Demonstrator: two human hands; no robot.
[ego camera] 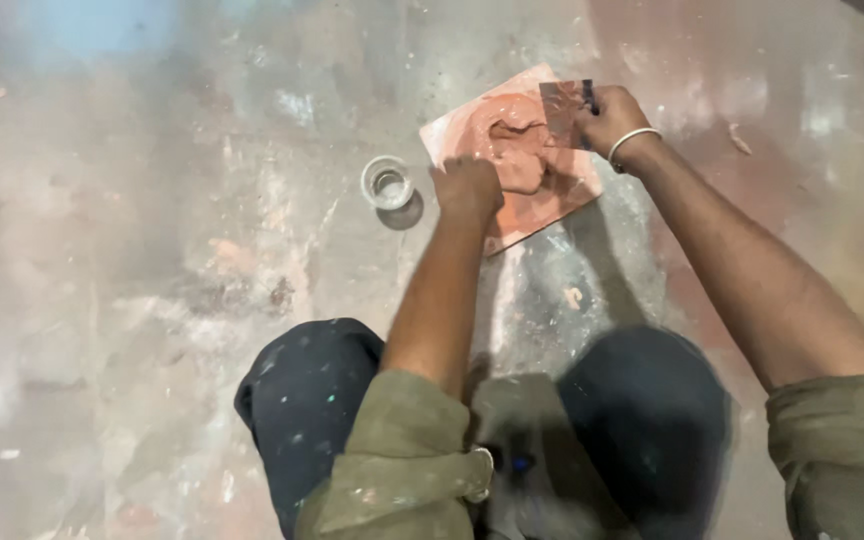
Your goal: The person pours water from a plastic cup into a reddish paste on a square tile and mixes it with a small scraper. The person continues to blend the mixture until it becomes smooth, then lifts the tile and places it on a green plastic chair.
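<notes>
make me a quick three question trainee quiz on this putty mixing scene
1. True or false: the right hand holds a flat metal scraper.
2. What stands on the floor left of the square board? A) small clear cup B) brush C) bucket
3. What lies on the board under the left hand?

Key: 1 true. 2 A, the small clear cup. 3 A mound of pinkish putty.

Wet glossy putty (512, 135); metal scraper (564, 112) (dull); rough floor (152, 250).
</notes>
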